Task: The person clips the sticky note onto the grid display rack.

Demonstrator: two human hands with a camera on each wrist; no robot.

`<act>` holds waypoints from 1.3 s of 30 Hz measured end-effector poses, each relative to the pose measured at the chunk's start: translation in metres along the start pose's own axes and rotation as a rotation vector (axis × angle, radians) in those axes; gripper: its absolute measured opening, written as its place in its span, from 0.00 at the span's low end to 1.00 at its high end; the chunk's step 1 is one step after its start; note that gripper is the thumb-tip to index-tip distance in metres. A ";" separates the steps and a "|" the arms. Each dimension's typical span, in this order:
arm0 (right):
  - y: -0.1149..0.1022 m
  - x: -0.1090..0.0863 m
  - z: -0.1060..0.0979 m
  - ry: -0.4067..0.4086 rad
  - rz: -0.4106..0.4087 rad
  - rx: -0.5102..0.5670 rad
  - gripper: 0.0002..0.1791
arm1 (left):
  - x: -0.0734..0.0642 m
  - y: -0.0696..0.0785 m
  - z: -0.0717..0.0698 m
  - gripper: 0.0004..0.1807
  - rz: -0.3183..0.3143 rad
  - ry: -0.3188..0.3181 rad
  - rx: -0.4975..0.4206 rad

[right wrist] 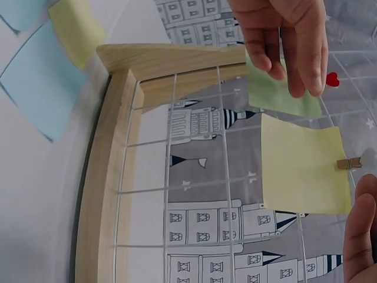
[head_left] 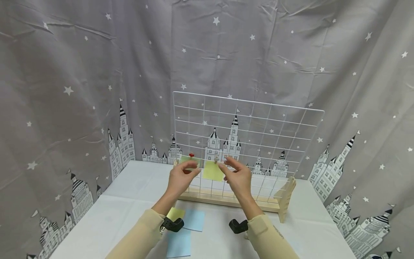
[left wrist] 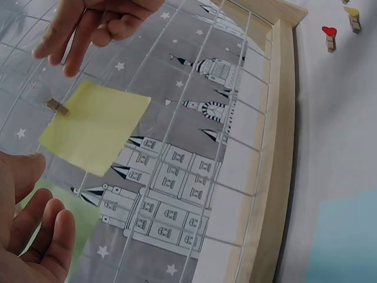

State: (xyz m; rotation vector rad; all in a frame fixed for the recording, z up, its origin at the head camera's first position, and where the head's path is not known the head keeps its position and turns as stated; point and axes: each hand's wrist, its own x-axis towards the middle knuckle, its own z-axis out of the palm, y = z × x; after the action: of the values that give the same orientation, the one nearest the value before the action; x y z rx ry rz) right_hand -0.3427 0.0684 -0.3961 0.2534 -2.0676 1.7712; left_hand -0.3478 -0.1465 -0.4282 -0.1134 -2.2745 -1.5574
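A yellow sticky note [head_left: 213, 171] hangs on the white wire grid [head_left: 249, 116], held by a small wooden clip [right wrist: 349, 163] at its top edge. To its left hangs a green note [right wrist: 277, 94] with a red heart clip [head_left: 192, 155], partly behind my left hand [head_left: 182, 177]. That hand hovers beside the yellow note's left side, fingers loosely bent, holding nothing. My right hand [head_left: 238, 177] is close to the yellow note's right edge, its fingers apart and free of the clip. Both hands also show around the note in the wrist views.
The grid stands in a wooden base [head_left: 226, 201]. Blue notes [head_left: 179, 242] and another yellow note [head_left: 175, 214] lie on the white table by my left forearm. Clips with a red heart [left wrist: 330, 36] and a yellow top [left wrist: 353, 19] lie in front of the base.
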 end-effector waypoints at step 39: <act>0.031 -0.008 -0.032 0.061 0.017 -0.013 0.23 | -0.014 -0.018 -0.033 0.19 -0.044 -0.007 0.091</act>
State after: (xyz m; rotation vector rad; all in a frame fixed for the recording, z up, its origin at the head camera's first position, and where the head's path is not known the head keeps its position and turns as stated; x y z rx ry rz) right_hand -0.3422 0.1048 -0.4239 0.1760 -2.0442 1.7529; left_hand -0.3317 -0.1815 -0.4388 -0.0445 -2.3643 -1.4741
